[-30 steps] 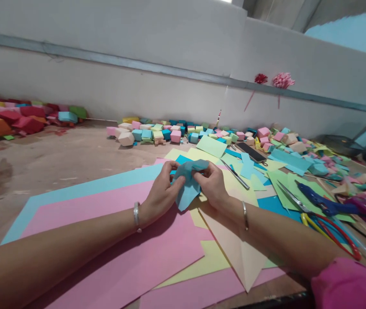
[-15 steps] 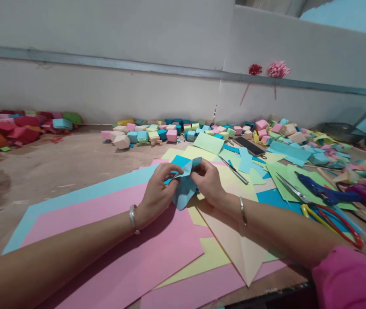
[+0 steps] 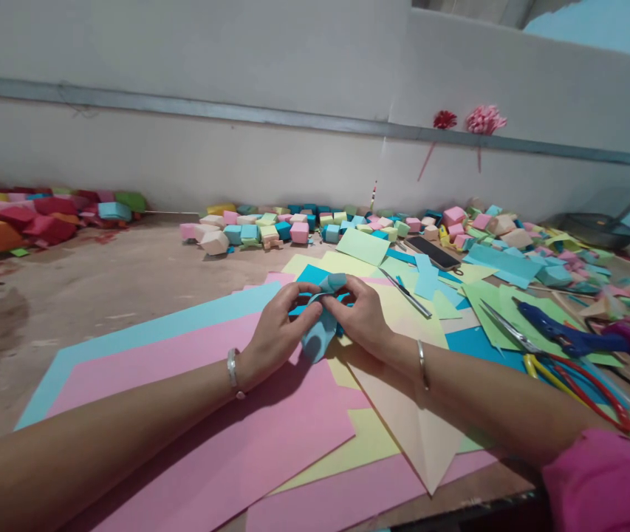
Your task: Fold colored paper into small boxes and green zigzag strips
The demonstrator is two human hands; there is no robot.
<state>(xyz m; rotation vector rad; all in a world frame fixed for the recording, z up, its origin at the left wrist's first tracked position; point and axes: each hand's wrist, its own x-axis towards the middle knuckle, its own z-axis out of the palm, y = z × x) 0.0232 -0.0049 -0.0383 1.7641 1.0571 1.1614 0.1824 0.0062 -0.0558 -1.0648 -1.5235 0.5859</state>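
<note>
A partly folded light blue paper piece is pinched from both sides, held just above a spread of large coloured sheets. My left hand grips its left edge with fingers curled in. My right hand grips the right edge the same way, thumb and fingers pressed on the fold. Each wrist wears a silver bangle. Beneath the hands lie a pink sheet, a light blue sheet, yellow sheets and a peach sheet.
Several folded paper cubes line the wall behind. A dark phone lies among paper scraps. Scissors with red and yellow handles and a blue glue gun lie at right. Red and orange boxes pile at far left.
Both hands have drawn closer together and squeezed the blue paper into a smaller, tighter shape; its upper flap has been folded down.
</note>
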